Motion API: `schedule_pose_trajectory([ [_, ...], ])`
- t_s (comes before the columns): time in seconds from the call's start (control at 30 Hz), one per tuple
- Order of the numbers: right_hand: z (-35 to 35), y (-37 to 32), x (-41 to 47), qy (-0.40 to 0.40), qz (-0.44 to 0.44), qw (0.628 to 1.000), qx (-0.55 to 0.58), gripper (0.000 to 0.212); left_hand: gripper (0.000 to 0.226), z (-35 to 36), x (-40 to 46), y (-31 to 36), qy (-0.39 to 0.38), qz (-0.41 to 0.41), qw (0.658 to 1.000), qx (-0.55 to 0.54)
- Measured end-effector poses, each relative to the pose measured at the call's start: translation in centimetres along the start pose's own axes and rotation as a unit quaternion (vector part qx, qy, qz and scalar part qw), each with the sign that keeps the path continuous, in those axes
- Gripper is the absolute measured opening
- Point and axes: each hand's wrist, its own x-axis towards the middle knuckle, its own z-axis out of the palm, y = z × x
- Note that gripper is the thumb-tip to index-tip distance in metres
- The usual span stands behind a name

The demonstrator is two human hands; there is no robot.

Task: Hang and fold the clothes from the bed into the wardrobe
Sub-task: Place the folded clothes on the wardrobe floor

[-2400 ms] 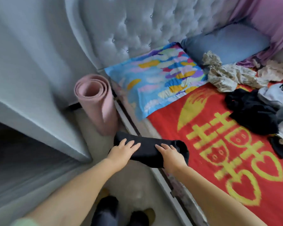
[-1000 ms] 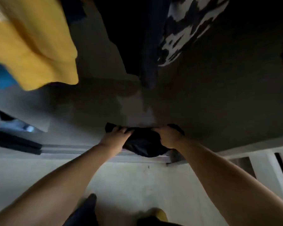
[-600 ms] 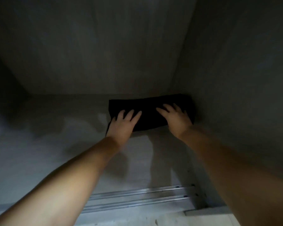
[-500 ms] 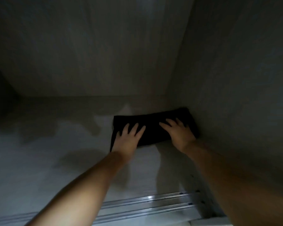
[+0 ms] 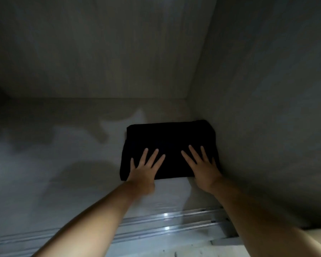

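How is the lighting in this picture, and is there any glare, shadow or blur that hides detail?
Head view: dim inside the wardrobe; the folded black garment is so dark that its folds do not show. Soft shadows lie on the wardrobe floor. Small glare spots shine on the metal door track. The left hand and right hand look sharp; the forearms near the bottom edge are blurred and stretched.
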Motion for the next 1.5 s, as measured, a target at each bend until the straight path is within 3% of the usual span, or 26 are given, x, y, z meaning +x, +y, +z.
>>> schedule_pose_trajectory([
  [0.13,-4.7,-0.7,-2.3,-0.068,0.004,0.996,-0.049,0.079,0.089,-4.5,-3.4,1.1,-0.073,-0.008,0.997,-0.027],
  [0.4,-16.0,-3.0,-11.8,-0.102,0.029,0.994,-0.022,0.060,0.074,-16.6,-12.7,5.1,-0.083,-0.032,0.995,-0.036],
  [0.53,-21.9,-3.8,-18.0,-0.096,0.037,0.994,-0.024,0.052,0.073,-23.5,-18.2,7.1,-0.109,-0.021,0.994,0.016],
  [0.87,-34.9,-6.7,-35.0,-0.104,0.084,0.985,0.108,0.047,0.065,-37.1,-34.8,11.6,-0.139,0.060,0.988,0.022],
  [1.17,-38.7,-6.6,-46.9,-0.107,0.172,0.963,0.180,0.042,0.063,-44.1,-41.8,14.9,-0.165,0.115,0.978,0.060],
  [1.5,-39.3,3.6,-63.9,-0.089,0.248,0.946,0.188,0.038,0.061,-45.6,-47.9,30.3,-0.120,0.220,0.955,0.160],
])
